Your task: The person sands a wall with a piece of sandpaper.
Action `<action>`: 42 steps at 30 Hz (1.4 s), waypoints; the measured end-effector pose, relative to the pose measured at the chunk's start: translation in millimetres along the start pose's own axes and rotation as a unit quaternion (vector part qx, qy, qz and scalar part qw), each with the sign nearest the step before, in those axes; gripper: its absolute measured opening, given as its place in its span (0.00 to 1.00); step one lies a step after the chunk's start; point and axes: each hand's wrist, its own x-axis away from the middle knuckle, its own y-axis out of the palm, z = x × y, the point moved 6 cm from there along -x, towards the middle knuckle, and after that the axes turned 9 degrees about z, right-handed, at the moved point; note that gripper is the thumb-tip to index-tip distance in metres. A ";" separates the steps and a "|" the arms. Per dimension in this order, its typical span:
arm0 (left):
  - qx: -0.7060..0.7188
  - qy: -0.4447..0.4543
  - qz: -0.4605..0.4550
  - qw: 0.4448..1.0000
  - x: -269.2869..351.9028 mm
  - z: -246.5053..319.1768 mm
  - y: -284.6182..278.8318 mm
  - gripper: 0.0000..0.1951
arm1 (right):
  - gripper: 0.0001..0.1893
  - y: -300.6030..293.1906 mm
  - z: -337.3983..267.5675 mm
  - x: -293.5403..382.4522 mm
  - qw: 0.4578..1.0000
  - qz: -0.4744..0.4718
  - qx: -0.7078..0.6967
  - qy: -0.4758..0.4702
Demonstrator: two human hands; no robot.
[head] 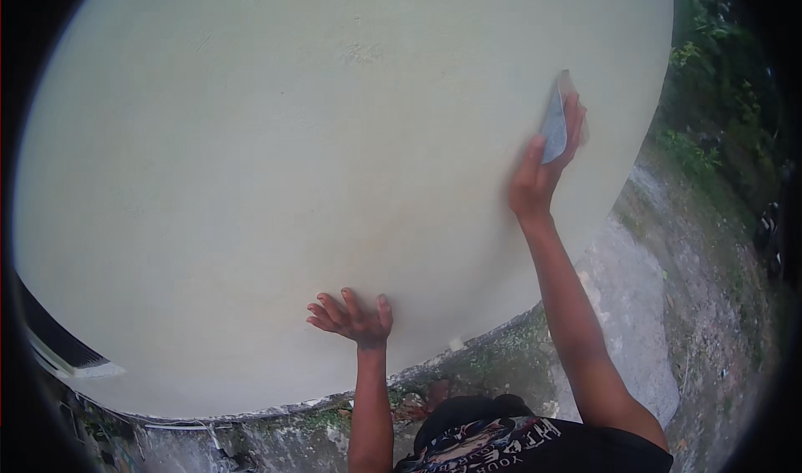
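A large, pale, smooth wall (282, 178) fills most of the view, with faint rough patches in its coating. My left hand (357, 319) rests against its lower part, fingers spread, with nothing held. Up and to the right, my right hand (548, 153) is closed around a thin, bent grey sheet (555, 128), which looks like sandpaper. The sheet curves between thumb and fingers, and its paler side shows beyond the fingers, close to the wall. Whether the sheet touches the wall cannot be told.
Mossy, rough ground (514, 360) runs along the wall's foot. A pale concrete slab (633, 310) lies at the right, with green plants (695, 153) beyond. At the lower left are a dark, ribbed opening (56, 335) with a pale sill and a thin white pipe (175, 426).
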 end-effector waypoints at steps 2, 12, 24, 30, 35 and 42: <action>0.006 -0.007 0.000 1.000 8.9 -1.9 -6.2 0.36 | 0.34 37.5 -68.4 -11.4 0.990 -0.048 0.040 -0.129; 0.032 -0.093 -0.073 0.992 22.2 13.3 -23.3 0.35 | 0.39 100.0 -216.2 124.2 0.846 -0.269 -0.068 -0.455; 0.016 -0.055 -0.026 0.998 -15.4 84.2 8.9 0.37 | 0.30 53.4 -88.9 -62.7 0.968 -0.081 -0.031 -0.234; -0.005 -0.009 0.001 1.000 -17.3 158.2 47.6 0.37 | 0.30 -40.4 119.2 -104.9 0.995 -0.015 0.086 -0.053; -0.074 0.001 0.041 0.996 -5.5 174.7 62.3 0.38 | 0.37 -130.7 276.6 11.0 0.983 0.051 0.102 0.142; -0.089 0.010 0.036 0.995 -7.9 180.2 68.5 0.39 | 0.36 -182.8 384.3 220.0 0.836 0.170 0.071 0.516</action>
